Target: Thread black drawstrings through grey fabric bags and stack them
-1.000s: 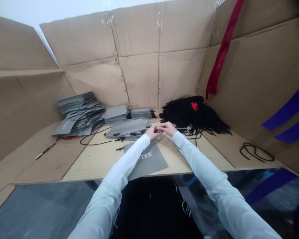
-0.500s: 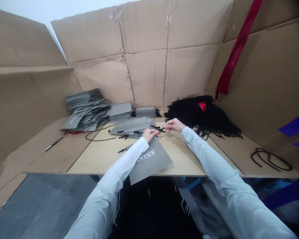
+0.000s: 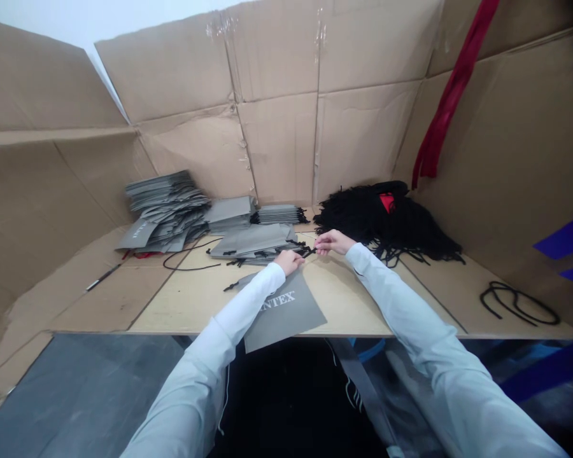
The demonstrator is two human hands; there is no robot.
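A flat grey paper bag (image 3: 286, 312) with white lettering lies on the table in front of me, its near corner over the table edge. My left hand (image 3: 289, 261) is closed at the bag's top edge. My right hand (image 3: 332, 242) pinches a black cord (image 3: 307, 250) that runs between the two hands. Both arms wear pale long sleeves.
Stacks of grey bags (image 3: 165, 207) lie at the back left and centre (image 3: 255, 242). A heap of black cords (image 3: 391, 222) sits back right; a loose cord loop (image 3: 516, 302) lies far right. A pen (image 3: 102, 277) is at left. Cardboard walls (image 3: 277, 108) surround the table.
My hands were together over the bag's top edge, then drew slightly apart with the cord between them. The view shifted a little.
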